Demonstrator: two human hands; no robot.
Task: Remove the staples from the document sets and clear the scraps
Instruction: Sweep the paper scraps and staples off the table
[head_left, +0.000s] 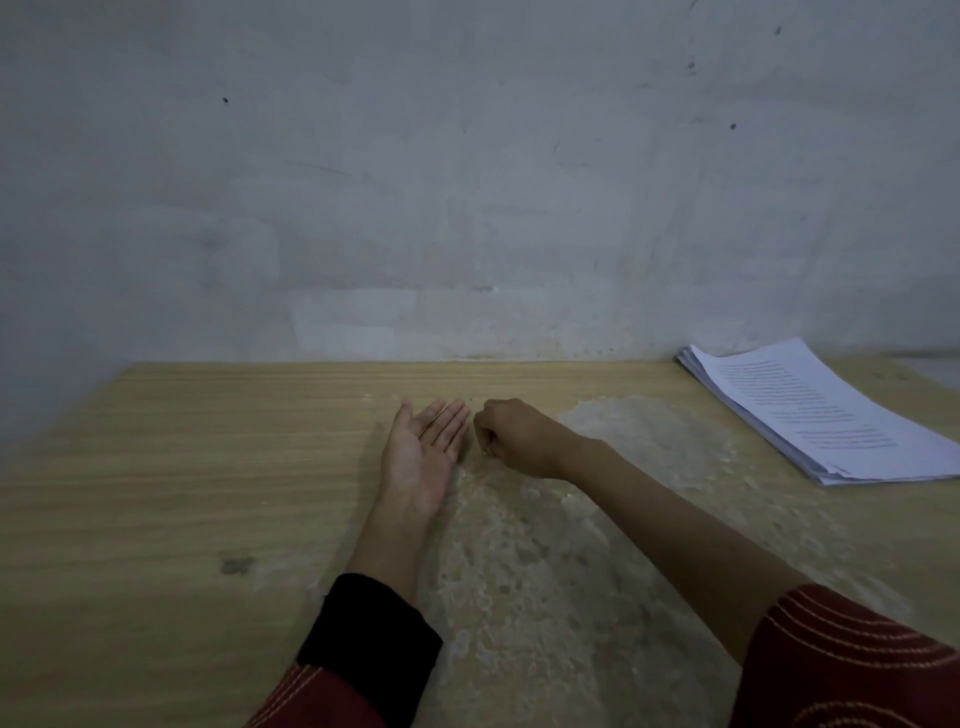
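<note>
Nearest the viewer, a worn pale patch (524, 561) on the wooden table (156, 467) runs up under the fingers. The left hand (423, 449) lies palm up, fingers straight, just beside the right hand (514, 436). Its fingers are curled, tips down. A tiny glint (485, 453) shows there, but whether they pinch a staple cannot be told. A dropped scrap would likely vanish against that mottled patch. Beyond and well right of the fingers, the stack of document sets (815, 410) lies by the wall (467, 182), with no obstacle between.

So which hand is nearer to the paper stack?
Right. The right hand is to the left of the stack, not touching it; the left hand is farther left, beyond the right hand.
</note>
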